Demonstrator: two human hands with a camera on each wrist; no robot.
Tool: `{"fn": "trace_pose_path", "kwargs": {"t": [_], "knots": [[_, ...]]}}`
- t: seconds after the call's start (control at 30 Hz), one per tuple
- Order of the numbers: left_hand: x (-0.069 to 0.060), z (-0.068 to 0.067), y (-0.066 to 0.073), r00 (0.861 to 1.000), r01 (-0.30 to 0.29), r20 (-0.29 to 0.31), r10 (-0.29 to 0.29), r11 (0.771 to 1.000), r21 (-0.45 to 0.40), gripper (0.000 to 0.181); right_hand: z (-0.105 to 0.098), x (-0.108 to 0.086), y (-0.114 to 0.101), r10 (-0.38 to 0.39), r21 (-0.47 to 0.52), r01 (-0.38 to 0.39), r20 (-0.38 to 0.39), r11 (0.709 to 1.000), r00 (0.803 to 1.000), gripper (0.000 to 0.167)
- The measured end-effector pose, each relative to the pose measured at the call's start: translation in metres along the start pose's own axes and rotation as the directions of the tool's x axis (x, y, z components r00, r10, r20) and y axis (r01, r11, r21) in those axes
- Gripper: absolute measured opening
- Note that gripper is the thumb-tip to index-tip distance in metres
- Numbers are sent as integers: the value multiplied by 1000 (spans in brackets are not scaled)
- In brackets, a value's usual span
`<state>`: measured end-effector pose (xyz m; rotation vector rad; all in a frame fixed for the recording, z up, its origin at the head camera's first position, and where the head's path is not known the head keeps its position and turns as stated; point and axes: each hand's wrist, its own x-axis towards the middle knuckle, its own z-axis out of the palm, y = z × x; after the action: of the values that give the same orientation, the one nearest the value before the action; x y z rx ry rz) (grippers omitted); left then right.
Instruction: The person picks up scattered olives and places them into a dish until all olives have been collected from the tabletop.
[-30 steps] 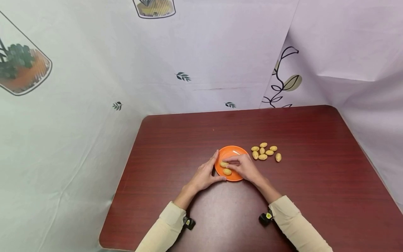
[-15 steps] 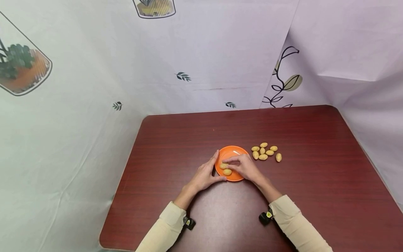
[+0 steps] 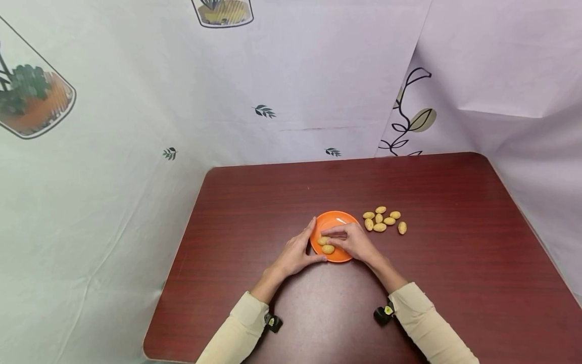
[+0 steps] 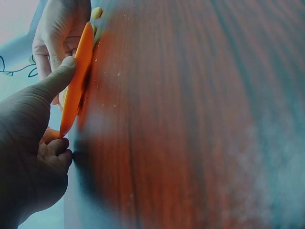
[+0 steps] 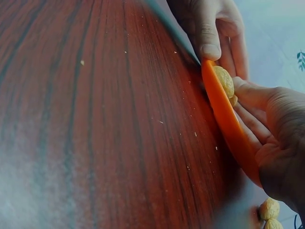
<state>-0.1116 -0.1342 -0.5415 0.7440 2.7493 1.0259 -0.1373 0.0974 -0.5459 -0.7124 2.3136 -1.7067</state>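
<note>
An orange plate (image 3: 338, 256) lies near the middle of the table. My left hand (image 3: 294, 254) grips its left rim, thumb at the near side and fingers at the far side; the left wrist view shows the thumb on the plate's edge. Over the plate, my right hand (image 3: 356, 241) pinches a tan walnut (image 3: 323, 240) between thumb and fingers, low at the plate. Just in front of it a second walnut (image 3: 328, 249) rests on the plate. In the right wrist view a ridged walnut (image 5: 224, 81) shows at the thumb tip, the other partly hidden behind it.
Several more walnuts (image 3: 379, 227) lie loosely grouped on the dark red table (image 3: 254, 202), right of the plate. Small pale crumbs dot the tabletop. Patterned white sheets (image 3: 309, 76) hang at the table's back and sides.
The pinched walnut has shifted slightly toward the person, closer to the other one on the plate. Both hands otherwise stay in nearly the same place.
</note>
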Motion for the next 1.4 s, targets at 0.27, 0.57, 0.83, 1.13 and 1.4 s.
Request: {"fn": "trace_pose_path", "kwargs": {"t": [0.27, 0.57, 0.83, 1.13, 1.4], "knots": [[0, 0, 0, 1000, -4, 0, 4, 1000, 0, 114, 0, 0, 0, 33, 43, -31, -32, 999, 999, 30], [1, 1, -1, 1000, -1, 1, 1, 1000, 5, 114, -2, -1, -4, 0, 152, 23, -152, 988, 988, 32], [1, 0, 0, 1000, 14, 12, -14, 1000, -7, 114, -8, -5, -2, 11, 223, 23, -153, 974, 988, 47], [1, 0, 1, 1000, 4, 9, -4, 1000, -7, 113, -20, -14, -4, -78, 252, 140, -244, 958, 967, 63], [1, 1, 0, 1000, -5, -1, 5, 1000, -1, 114, -34, -26, 1, -59, 215, 168, -438, 962, 897, 59]]}}
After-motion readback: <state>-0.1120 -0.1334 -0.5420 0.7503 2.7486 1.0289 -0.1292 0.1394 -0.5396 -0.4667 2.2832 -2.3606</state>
